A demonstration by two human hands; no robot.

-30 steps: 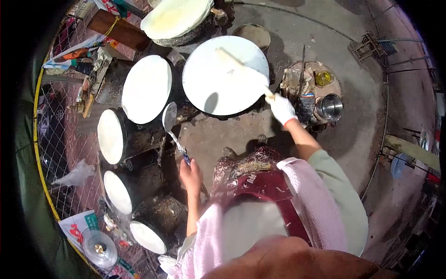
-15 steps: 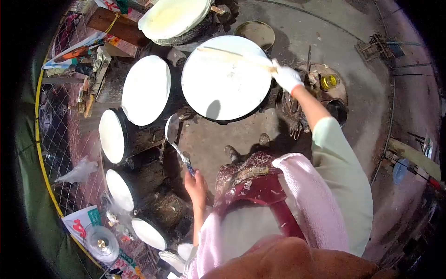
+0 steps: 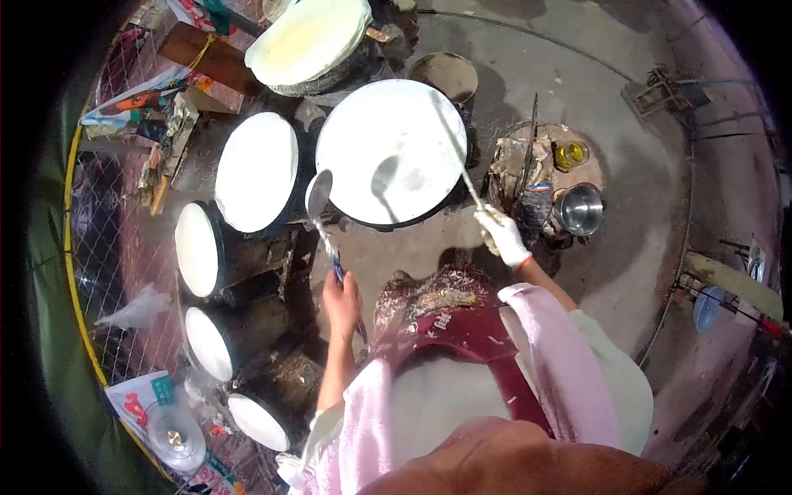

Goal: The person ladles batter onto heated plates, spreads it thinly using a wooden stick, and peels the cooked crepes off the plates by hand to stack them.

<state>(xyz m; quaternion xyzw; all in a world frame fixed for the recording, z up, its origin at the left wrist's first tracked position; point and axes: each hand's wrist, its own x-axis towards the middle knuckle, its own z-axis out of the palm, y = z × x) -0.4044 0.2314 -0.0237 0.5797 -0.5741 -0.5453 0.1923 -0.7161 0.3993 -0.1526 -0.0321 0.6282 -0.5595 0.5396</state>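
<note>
A large round griddle [image 3: 391, 153], its surface coated white, sits in front of me. My right hand [image 3: 501, 233], in a white glove, grips a long pale stick [image 3: 459, 157]. The stick's far end reaches over the griddle; whether it touches the coating I cannot tell. My left hand [image 3: 341, 301] is bare and closed around the handle of a metal ladle [image 3: 318, 195]. The ladle's bowl is at the griddle's near left edge, and a ladle-shaped shadow falls on the white surface.
More round pans with white sheets [image 3: 257, 172] curve along the left, and another pan [image 3: 309, 45] stands at the far left. At right, a round stand holds a jar of yellow liquid [image 3: 571, 154] and a metal pot [image 3: 578, 209]. A wire fence [image 3: 107, 247] borders the left.
My right hand has come nearer my body, and the stick has swung from lying across the griddle to pointing away from me. The ladle has shifted right, toward the griddle's edge.
</note>
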